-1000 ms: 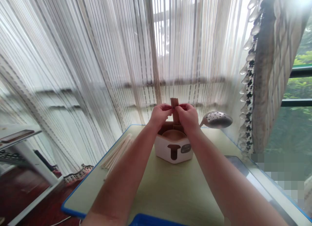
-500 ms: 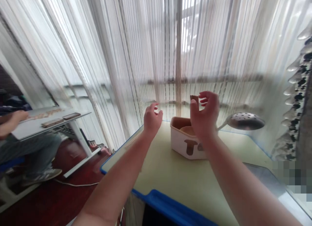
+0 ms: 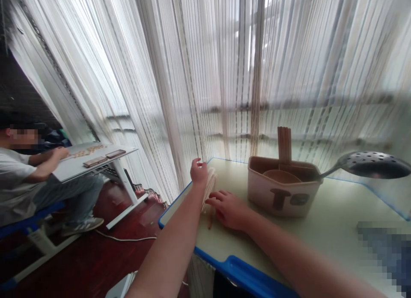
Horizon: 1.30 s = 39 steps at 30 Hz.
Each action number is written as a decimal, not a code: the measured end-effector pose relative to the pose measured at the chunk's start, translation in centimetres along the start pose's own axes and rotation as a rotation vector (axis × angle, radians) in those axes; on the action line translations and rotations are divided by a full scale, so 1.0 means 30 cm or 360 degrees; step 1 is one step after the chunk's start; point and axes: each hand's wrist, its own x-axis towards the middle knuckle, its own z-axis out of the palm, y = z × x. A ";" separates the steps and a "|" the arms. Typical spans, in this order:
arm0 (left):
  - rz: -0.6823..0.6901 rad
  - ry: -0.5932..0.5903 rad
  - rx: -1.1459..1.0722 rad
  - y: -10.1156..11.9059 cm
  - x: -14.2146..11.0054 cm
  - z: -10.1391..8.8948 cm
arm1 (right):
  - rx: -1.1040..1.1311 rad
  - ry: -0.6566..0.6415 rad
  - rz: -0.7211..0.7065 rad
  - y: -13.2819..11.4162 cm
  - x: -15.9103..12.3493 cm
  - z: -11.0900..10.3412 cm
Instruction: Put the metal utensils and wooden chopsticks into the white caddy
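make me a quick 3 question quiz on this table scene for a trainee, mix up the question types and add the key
1. Multiple choice: what stands upright in the container?
a) a fork
b) a bundle of brown sticks
c) a bottle
2. True or false: the perforated ladle lies flat on the table.
3. Fill in the blank, from the wearer's view: the pale sticks, near the left hand and right hand, lie to the ____ of the container.

Key: 1. b; 2. false, it slants out over the container's rim; 3. left
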 end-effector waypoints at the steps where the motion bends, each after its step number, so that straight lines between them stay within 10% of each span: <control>1: -0.0004 -0.0074 0.0036 -0.006 -0.006 0.004 | 0.0039 -0.0039 0.0044 0.004 0.002 0.009; 10: 0.0361 0.0003 0.0402 -0.012 -0.064 0.021 | 0.0168 -0.0092 0.0276 0.042 0.001 0.017; 15: 0.0331 -0.0286 0.0532 -0.038 -0.065 0.040 | 0.0150 -0.0062 0.0277 0.034 0.002 0.007; 26: 0.0273 -0.0509 0.0364 -0.019 -0.079 0.025 | 0.0030 0.0693 0.0439 0.062 -0.032 0.012; 39: 0.0833 -0.0663 -0.0379 0.129 -0.186 -0.052 | -0.0340 0.1063 0.0362 -0.046 -0.025 -0.263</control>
